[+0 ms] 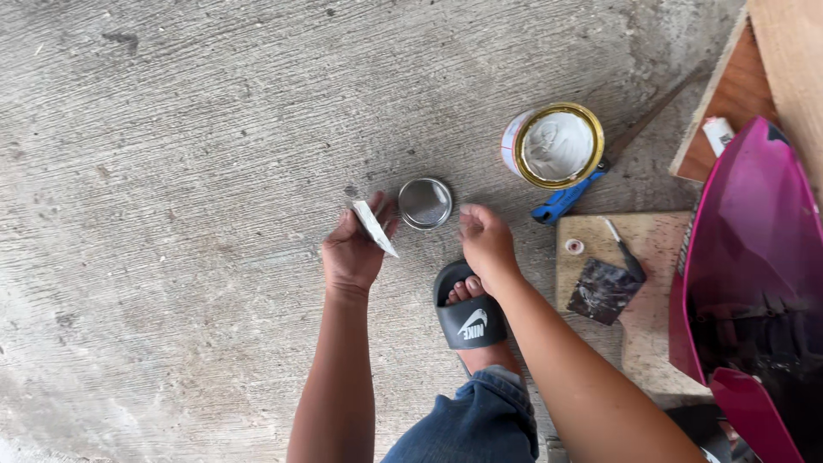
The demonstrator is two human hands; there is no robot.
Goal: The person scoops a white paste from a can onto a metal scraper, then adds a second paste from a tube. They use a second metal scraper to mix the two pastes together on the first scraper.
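A foot in a black sandal (470,321) is nearest. Above it, the left hand (353,253) grips a flat whitish scraper (375,228), and the right hand (485,240) curls loosely, holding nothing visible. A small round lid (425,203) lies on the concrete floor (189,129) between them, just beyond the fingertips. Farther right stands an open can (555,146) of white paste; the pink panel (754,283) is cut off.

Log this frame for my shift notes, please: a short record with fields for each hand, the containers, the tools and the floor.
left hand: holds a flat white scraper
right hand: empty, beside the small tin
small tin: round, metal, open, between the hands
big can: open, white paste inside
tools: blue-handled tool by the big can
floor: bare grey concrete
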